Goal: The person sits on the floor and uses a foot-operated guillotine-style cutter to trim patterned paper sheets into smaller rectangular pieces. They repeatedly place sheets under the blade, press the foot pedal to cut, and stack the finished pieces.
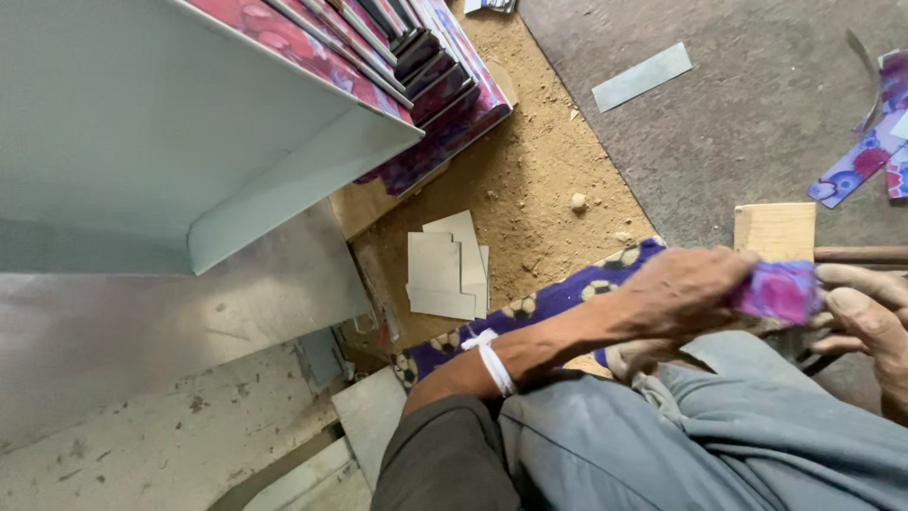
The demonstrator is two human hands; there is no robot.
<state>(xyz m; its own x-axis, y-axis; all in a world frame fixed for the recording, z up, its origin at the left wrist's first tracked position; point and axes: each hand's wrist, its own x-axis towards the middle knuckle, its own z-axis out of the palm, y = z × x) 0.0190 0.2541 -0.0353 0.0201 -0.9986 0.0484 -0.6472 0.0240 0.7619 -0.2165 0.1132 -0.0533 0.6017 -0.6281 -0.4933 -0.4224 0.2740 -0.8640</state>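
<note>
A person sits low to the floor, seen from above, both hands working at the right edge of the view. The left hand reaches across the lap, its fingers closed around one end of a small purple-and-pink patterned strip. The right hand meets it from the other side — its fingers curl against the strip's far end, thumb pressing just below, so the strip is gripped between both hands. A white band circles the left wrist.

Just beyond the fingers stands a pale wooden block, with a dark rod running rightward from it, just above the right fingers. Below the hands lie grey trousers. Under the left forearm is a blue cloth with a ball pattern.

Well away from the fingers, to the left, a few small grey cards lie overlapped on sandy ground. Farther left and up, a large pale folded metal sheet fills the corner, beside a stack of floral-printed panels. Far above the fingers a loose grey strip lies on the floor, and patterned offcuts lie at the far right.
</note>
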